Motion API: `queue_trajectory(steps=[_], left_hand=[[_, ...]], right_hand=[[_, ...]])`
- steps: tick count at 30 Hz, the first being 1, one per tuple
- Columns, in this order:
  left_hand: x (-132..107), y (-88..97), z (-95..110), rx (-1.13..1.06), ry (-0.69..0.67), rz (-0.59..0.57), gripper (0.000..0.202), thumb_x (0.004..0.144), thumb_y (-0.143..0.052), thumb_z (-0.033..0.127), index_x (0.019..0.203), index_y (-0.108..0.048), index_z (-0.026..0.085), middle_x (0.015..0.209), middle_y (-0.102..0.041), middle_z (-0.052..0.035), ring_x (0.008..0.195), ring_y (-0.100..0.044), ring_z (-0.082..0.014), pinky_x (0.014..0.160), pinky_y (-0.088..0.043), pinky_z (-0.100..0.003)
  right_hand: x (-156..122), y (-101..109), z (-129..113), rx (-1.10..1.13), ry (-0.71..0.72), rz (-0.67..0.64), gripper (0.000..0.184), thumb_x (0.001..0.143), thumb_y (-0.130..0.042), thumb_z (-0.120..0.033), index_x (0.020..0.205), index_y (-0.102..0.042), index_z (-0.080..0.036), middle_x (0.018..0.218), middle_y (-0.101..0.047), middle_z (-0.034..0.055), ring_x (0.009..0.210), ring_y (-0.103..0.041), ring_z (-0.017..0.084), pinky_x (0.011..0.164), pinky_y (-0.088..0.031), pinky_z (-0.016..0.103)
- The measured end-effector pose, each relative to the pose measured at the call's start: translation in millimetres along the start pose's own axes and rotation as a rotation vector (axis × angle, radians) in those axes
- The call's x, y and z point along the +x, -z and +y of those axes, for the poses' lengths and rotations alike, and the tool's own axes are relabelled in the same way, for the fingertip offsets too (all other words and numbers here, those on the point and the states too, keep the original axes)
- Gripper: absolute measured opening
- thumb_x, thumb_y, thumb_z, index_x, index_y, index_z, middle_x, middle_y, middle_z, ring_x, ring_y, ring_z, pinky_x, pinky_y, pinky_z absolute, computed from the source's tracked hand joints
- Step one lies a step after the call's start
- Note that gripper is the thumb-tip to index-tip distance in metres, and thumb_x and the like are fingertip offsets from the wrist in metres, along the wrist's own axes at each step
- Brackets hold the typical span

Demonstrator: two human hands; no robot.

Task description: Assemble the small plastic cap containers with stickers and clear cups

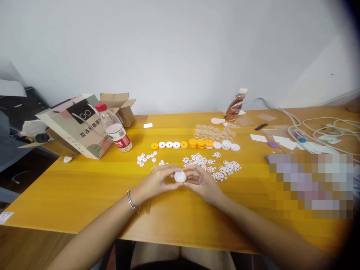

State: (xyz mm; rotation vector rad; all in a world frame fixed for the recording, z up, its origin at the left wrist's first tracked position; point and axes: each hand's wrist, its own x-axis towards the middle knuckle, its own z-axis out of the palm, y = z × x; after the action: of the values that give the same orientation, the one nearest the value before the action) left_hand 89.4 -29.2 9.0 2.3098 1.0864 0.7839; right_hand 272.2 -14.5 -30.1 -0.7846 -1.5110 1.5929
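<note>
Both forearms reach in from the near edge of the yellow counter, and the hands meet over its middle around one small white disc. On the left, the left hand, with a metal bangle at the wrist, curls its fingers toward the disc and its grip presses the left rim. The disc looks like a light, stiff plastic wheel with a hint of orange at its right edge; it probably weighs next to nothing, is smooth enough to slip, and is best taken by the rim between fingertips. It sits just above the counter, pinched from both sides. The right hand closes its grip on the right rim, fingers bent and close together, so neither grip is released; both are grasping the same disc. Farther back, from left to right, lie a paper bag, a water bottle, a row of orange and white discs, scattered white gear-like pieces, a brown drink bottle and white cables.
</note>
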Motion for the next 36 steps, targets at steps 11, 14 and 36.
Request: queue_trajectory(steps=[11, 14, 36], left_hand=[[-2, -16.1, 7, 0.131, -0.080, -0.184, 0.030, 0.072, -0.054, 0.019, 0.102, -0.055, 0.018, 0.094, -0.060, -0.0056, 0.085, -0.055, -0.0158, 0.076, -0.045, -0.028], [-2, -18.5, 7, 0.145, -0.134, -0.230, 0.031, 0.072, -0.054, 0.018, 0.103, -0.055, 0.018, 0.095, -0.059, -0.0066, 0.085, -0.055, -0.0159, 0.077, -0.044, -0.028], [24, -33.2, -19, 0.512, -0.030, -0.010, 0.023, 0.085, -0.041, 0.032, 0.098, -0.058, 0.023, 0.100, -0.058, -0.0025, 0.090, -0.046, -0.0170, 0.077, -0.032, -0.032]], right_hand=[[25, 95, -31, -0.874, 0.160, 0.319, 0.015, 0.073, -0.053, -0.024, 0.085, -0.061, -0.020, 0.076, -0.061, 0.0044, 0.070, -0.058, 0.018, 0.070, -0.046, 0.034], [33, 122, -22, -1.221, 0.119, 0.294, 0.018, 0.073, -0.054, -0.021, 0.087, -0.063, -0.017, 0.078, -0.058, 0.0079, 0.074, -0.056, 0.020, 0.072, -0.044, 0.035], [29, 76, -29, -0.273, 0.100, 0.373, 0.027, 0.062, -0.064, -0.039, 0.070, -0.048, -0.019, 0.059, -0.051, -0.0034, 0.052, -0.048, 0.009, 0.052, -0.040, 0.023]])
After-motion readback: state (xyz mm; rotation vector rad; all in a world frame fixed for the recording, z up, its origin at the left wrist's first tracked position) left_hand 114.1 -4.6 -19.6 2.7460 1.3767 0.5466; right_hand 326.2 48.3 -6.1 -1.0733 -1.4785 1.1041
